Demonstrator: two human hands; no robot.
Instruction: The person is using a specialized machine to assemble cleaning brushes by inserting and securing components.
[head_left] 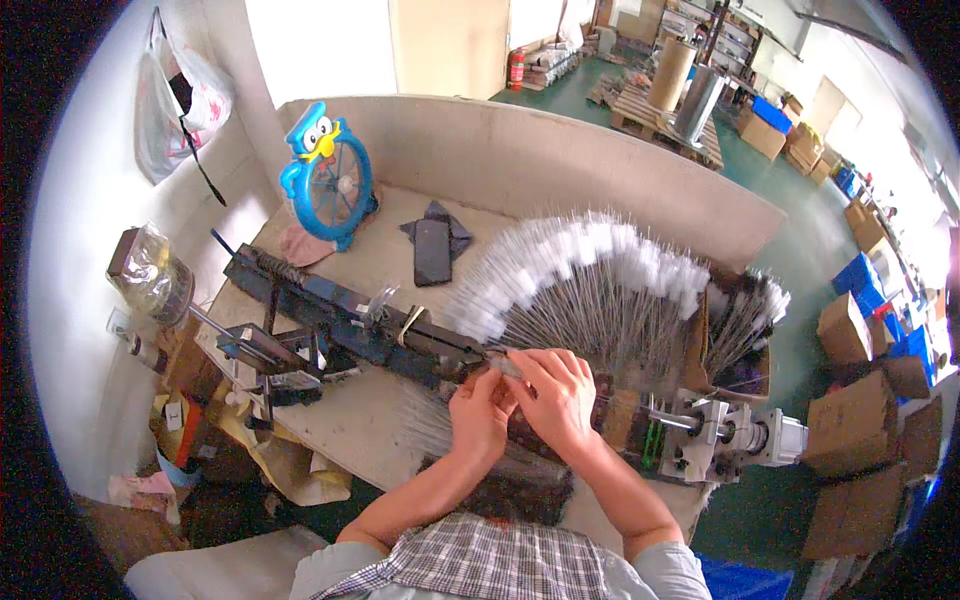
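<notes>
My left hand and my right hand meet at the right end of a long dark metal machine bar, both with fingers closed. Between the fingertips sits a small greyish piece, too small to name. Just beyond my hands a broad fan of white-tipped wire brushes lies on the table, their thin stems pointing toward me. More brushes stand bunched in a cardboard box at the right.
A motor with a metal shaft and clamps is mounted at the table's right end. A dark phone lies on a cloth, near a blue duck-headed fan. Another motor, wrapped in plastic, stands left. A low panel borders the table's back.
</notes>
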